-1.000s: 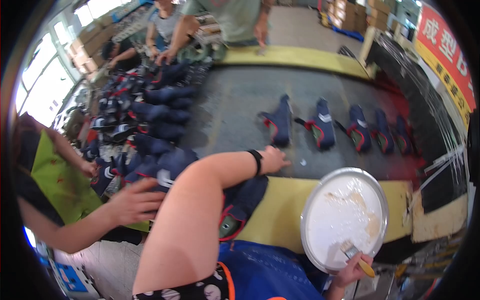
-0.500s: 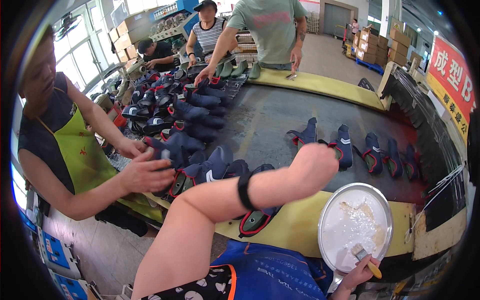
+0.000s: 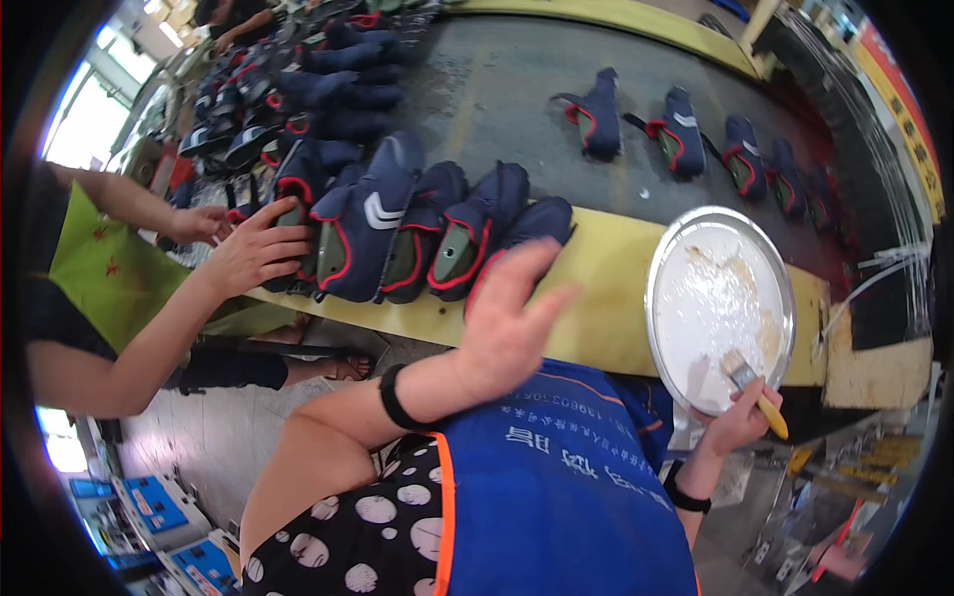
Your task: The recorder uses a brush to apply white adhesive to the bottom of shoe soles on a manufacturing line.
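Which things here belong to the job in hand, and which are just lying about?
Apparently part of it:
brush in right hand
round pan
white substance
navy shoes near left hand

Apparently just around:
red-and-yellow sign
blue-white equipment

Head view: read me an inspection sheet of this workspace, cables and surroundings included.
Surface: grey worktop, yellow ledge along its near side.
Things: five navy shoes in a row at the worktop's right; nearer shoes crowded at the ledge's left; round pan, white and glossy inside.
Clutter: shoe pile, upper left.
Hands: left hand open before the nearer shoes, contact unclear; right hand holds a brush over the pan.
Cables: thin white cords at right, purpose unclear.
Surroundings: co-worker in a green apron at left; blue equipment, lower left.
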Motion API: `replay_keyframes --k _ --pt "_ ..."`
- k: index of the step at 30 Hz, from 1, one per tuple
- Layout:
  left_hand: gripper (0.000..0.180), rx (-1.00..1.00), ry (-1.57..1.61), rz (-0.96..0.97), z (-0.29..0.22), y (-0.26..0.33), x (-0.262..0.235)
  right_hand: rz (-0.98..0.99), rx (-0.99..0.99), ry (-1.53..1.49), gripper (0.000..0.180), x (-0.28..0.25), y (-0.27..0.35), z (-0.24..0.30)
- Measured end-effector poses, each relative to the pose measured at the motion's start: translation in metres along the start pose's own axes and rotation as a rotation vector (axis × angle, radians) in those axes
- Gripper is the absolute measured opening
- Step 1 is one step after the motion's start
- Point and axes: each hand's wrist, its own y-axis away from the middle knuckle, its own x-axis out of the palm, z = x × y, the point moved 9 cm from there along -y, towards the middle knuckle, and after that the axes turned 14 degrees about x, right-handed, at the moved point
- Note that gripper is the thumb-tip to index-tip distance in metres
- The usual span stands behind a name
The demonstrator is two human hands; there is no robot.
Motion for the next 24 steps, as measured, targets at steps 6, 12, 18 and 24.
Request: replay_keyframes --k 6,12,18,24 --pt "0.097 -0.499 -0.013 0.214 0.068 0.035 0.015 -0.007 0.033 -0.040 0.015 0.000 0.001 -0.001" --pt "0.118 -0.420 -0.306 0.511 0.060 0.041 0.061 -0.020 0.056 -0.035 0.017 0.002 0.002 0.001" --pt "0.111 -0.395 -0.072 0.424 0.053 0.038 0.070 0.018 0.063 -0.086 0.017 0.005 0.003 0.003" --pt "0.110 -0.641 0.505 0.270 0.072 0.063 0.085 0.034 0.061 -0.078 0.017 0.009 0.003 0.006"
